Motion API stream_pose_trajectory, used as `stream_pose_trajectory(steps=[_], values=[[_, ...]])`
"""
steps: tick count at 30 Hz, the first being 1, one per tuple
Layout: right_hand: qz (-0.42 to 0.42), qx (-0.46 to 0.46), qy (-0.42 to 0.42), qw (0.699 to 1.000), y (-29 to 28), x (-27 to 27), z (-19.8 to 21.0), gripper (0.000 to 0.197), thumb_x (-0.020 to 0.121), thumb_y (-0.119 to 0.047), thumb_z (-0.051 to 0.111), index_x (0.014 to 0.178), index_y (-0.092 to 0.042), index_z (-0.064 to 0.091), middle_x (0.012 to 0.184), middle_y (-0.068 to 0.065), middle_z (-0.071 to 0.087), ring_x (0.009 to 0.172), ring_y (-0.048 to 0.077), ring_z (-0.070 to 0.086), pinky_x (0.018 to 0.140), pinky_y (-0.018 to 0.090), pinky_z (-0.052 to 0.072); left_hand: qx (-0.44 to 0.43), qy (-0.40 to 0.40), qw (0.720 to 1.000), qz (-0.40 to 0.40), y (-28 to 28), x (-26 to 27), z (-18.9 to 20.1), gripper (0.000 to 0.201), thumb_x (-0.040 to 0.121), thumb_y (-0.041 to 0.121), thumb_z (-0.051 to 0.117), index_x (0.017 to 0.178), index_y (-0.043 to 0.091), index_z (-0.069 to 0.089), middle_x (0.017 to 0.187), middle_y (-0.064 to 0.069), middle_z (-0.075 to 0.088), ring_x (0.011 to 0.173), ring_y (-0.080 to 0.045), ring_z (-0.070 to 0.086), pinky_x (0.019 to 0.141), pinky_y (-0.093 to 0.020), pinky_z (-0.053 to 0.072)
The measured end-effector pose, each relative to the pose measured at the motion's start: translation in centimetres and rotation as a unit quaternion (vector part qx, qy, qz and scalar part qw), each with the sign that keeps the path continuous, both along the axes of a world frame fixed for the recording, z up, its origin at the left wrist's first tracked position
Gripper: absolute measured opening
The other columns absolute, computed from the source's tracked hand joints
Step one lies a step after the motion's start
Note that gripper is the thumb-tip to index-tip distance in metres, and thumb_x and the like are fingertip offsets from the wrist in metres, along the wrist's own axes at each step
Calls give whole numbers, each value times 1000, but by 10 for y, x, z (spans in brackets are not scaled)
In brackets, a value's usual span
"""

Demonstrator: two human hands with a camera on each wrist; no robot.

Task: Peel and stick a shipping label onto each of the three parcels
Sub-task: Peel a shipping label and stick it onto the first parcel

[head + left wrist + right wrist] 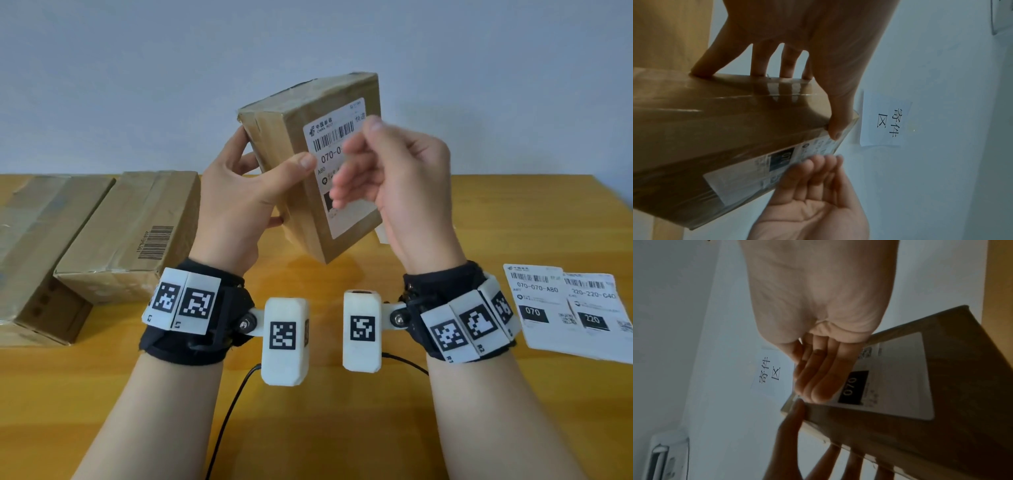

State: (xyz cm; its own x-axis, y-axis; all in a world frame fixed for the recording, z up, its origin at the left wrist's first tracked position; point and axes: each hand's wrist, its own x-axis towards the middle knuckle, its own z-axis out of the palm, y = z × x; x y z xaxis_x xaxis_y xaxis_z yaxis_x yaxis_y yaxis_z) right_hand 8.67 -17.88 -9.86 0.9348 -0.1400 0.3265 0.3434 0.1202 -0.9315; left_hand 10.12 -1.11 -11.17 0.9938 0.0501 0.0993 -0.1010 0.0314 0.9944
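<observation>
- The left hand (236, 192) holds a cardboard parcel (291, 137) up in the air above the bench (342, 428). The thumb is on the front face and the fingers are curled round the back, so the hand is clamped on the box.
- The parcel is tilted, with its long side running up and down, and its top leans a little to the right.
- A white shipping label (334, 137) marked 070 is already stuck flat on the face that looks at the person.
- The right hand (394, 171) is just in front of that label. Its fingers are loosely bent and apart, and they hold nothing (they look a bit blurry).
- In the right wrist view, the right fingers (818, 378) lie over the label's edge, close to the black 070 block. I cannot tell if they press on it or float just off it.
- The label lies straight ahead of the right palm, so the right hand is the one to rub it flat, I think.
- Two more parcels (113, 236) lie side by side on the bench, on the left. I see no shipping label on their tops.
- Two more label sheets (565, 308) lie on the bench at the right, nearer the right hand, one partly over the other.
- So I think one parcel is nearly done and two are left.
</observation>
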Motion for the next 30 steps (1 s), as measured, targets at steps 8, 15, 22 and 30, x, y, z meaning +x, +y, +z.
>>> stream_pose_trajectory(steps=[8, 15, 22, 30], values=[[-103, -12, 19, 994, -3, 5, -2, 34, 109, -15, 52, 83, -3, 71, 62, 10, 72, 53, 27, 71, 53, 37, 61, 33, -17, 999, -32, -1, -4, 4, 54, 75, 35, 88, 126, 33, 72, 119, -4, 76, 97, -16, 79, 77, -58, 66], [-110, 124, -44, 985, -5, 6, 1, 32, 112, -15, 46, 92, 0, 66, 75, 14, 75, 69, 26, 75, 66, 35, 62, 51, -19, 997, -55, 0, -5, 5, 56, 81, 22, 90, 132, 24, 69, 117, 0, 76, 91, -14, 80, 79, -59, 65], [-56, 221, -103, 968, -8, 12, -2, 33, 113, -12, 39, 91, -1, 61, 99, 19, 75, 93, 28, 73, 87, 38, 59, 53, -24, 998, -39, -2, -3, 2, 61, 72, 34, 90, 129, 30, 69, 121, -3, 74, 93, -16, 80, 76, -57, 66], [-34, 285, -150, 946, -10, 12, 0, 35, 111, -13, 38, 84, -4, 57, 85, 13, 69, 88, 31, 69, 88, 43, 57, 22, -15, 999, -20, -2, -3, 3, 65, 71, 32, 87, 132, 28, 65, 121, -4, 74, 89, -12, 80, 76, -59, 65]])
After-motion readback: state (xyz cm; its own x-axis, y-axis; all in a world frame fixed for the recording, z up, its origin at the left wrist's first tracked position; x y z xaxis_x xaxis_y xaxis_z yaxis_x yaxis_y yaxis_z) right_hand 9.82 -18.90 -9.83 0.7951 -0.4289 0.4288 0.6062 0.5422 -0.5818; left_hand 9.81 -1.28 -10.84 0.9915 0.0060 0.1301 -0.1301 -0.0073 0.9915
